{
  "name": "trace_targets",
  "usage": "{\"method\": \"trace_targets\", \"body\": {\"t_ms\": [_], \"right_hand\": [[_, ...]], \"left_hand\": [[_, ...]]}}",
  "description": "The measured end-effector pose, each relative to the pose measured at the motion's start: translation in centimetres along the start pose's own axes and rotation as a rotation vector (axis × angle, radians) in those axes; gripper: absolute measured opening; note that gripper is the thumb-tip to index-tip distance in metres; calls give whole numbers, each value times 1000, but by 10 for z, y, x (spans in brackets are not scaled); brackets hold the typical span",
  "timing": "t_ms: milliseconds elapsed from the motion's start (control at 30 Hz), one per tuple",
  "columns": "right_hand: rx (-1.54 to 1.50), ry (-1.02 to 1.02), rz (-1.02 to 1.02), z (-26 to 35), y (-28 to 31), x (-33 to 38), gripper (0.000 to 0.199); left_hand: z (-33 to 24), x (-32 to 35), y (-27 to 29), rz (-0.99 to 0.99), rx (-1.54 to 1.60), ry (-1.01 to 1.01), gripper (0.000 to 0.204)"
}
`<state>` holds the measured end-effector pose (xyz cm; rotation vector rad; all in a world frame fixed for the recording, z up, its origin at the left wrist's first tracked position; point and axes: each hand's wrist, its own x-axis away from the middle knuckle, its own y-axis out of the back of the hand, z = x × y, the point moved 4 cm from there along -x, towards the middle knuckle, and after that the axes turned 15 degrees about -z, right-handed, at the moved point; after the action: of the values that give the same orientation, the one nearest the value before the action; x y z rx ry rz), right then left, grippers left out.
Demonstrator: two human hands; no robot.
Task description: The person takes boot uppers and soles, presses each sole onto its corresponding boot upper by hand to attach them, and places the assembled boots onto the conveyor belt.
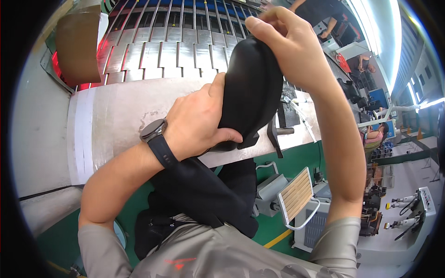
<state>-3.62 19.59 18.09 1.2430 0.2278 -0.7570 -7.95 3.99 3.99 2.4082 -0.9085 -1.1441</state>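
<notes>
A black shoe upper (250, 88), long and rounded at its far end, stands tilted above the front edge of the worktable. My left hand (199, 116) grips its near left side, thumb pressed across the lower end and fingers partly hidden behind it. Over the far end bends my right hand (289, 46), its fingers curled in at the top right of the upper; part of their contact is hidden. A black strap (274, 139) hangs just right of the upper's lower end.
Beyond the pale worktable (125, 111) runs a metal slatted conveyor (171, 55) with red light beneath. A brown cardboard sheet (79, 46) is at the far left. To the right stand a wooden-slatted seat (296, 197) and a white machine (417, 213). Other people work farther off.
</notes>
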Motion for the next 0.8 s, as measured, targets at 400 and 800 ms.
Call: {"method": "trace_targets", "body": {"t_ms": [400, 800], "right_hand": [[-801, -47, 58, 5, -8, 29, 52], [-709, -1138, 80, -147, -102, 92, 80]], "left_hand": [[-15, 21, 21, 96, 170, -137, 121], [-24, 123, 8, 5, -287, -187, 115]]}}
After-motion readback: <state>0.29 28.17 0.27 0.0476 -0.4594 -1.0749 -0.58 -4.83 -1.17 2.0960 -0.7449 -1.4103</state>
